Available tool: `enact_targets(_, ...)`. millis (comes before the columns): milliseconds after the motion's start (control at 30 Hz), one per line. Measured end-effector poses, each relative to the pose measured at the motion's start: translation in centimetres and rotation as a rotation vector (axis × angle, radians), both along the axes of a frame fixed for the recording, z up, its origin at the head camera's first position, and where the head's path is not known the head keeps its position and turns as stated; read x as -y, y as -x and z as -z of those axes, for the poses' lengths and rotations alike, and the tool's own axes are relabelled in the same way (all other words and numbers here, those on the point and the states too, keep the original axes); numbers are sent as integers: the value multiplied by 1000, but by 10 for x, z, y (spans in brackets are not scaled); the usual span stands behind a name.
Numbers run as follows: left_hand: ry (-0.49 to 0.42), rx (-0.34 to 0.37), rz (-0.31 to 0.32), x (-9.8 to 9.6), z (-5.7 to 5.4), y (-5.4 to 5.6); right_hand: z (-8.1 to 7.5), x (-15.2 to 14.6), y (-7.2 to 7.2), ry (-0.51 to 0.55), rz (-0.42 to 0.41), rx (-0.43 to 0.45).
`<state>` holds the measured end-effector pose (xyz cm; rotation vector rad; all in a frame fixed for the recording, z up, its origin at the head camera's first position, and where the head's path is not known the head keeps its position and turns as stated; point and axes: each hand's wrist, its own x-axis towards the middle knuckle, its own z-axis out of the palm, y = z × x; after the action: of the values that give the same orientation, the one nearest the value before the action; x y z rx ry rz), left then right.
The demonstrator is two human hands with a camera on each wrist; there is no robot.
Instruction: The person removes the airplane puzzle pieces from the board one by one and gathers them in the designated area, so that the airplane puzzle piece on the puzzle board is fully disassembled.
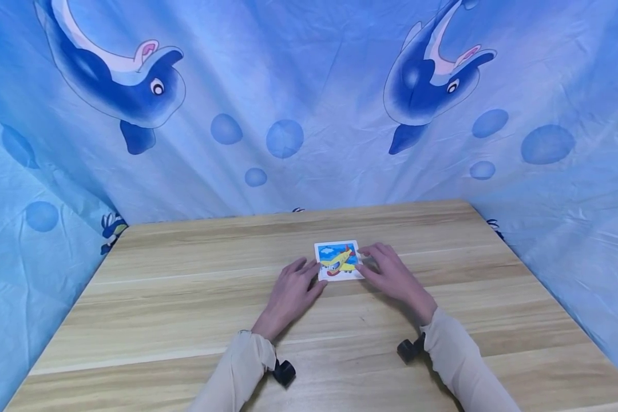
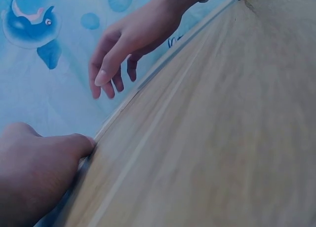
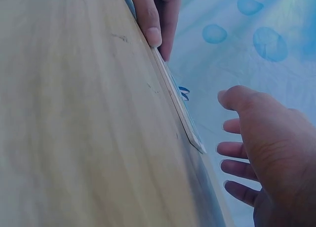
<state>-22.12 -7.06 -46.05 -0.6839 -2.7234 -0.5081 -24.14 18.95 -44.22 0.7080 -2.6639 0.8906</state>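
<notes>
Plane picture (image 1: 339, 260) seems laid flat on table (image 1: 340, 355), release pending: left hand (image 1: 290, 290) pinches its corner, right hand (image 1: 395, 278) relaxed beside it.

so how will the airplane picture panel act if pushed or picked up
The airplane picture panel is probably stiff: its edge runs straight in the right wrist view. It looks thin, so likely light. Flat and square-cornered, it should slide rather than roll.
</notes>
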Motion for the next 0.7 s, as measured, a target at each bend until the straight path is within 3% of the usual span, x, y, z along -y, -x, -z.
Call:
enact_targets(300,1,-42,-8,-4,1,2,1,10,8,22,-31,21)
enact_targets(700,1,-56,29,-1,2,4,3,30,22,-13,-52,14)
